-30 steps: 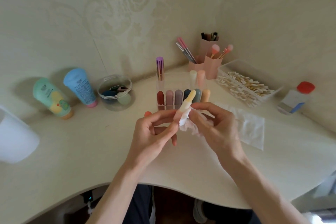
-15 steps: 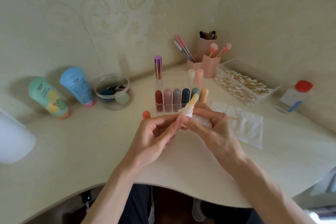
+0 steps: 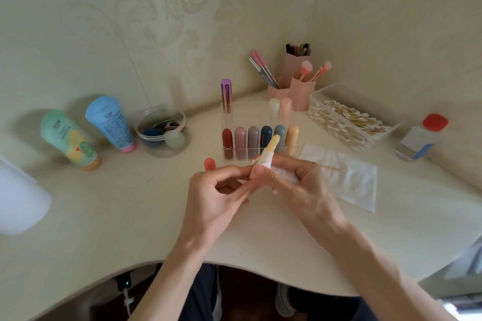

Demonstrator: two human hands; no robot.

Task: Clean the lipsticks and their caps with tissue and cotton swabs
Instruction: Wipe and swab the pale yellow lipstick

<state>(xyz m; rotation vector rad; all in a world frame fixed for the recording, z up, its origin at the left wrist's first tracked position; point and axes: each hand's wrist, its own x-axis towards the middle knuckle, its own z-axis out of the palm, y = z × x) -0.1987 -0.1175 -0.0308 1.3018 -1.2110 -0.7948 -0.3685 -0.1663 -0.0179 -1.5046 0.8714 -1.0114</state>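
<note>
My left hand (image 3: pixel 219 190) pinches the base of an open pale-yellow lipstick (image 3: pixel 271 148), which points up and away from me. My right hand (image 3: pixel 300 185) holds a crumpled white tissue (image 3: pixel 283 176) wrapped round the lipstick's lower part. An orange-red cap (image 3: pixel 210 163) stands on the desk just left of my left hand. Behind the hands a clear organiser (image 3: pixel 260 138) holds several capped lipsticks in a row. A flat tissue (image 3: pixel 349 182) with a cotton swab (image 3: pixel 333 168) on it lies to the right.
A clear tray of cotton swabs (image 3: pixel 347 122) and a red-capped bottle (image 3: pixel 422 138) are at the right. Pink brush holders (image 3: pixel 294 86) stand in the corner. A clear tub (image 3: pixel 163 133) and two tubes (image 3: pixel 91 133) are at the left, a white container (image 3: pixel 18 198) at the far left.
My right hand has closed the loose tissue round the lipstick and slid it up against the left fingers. Both hands shifted slightly away from me.
</note>
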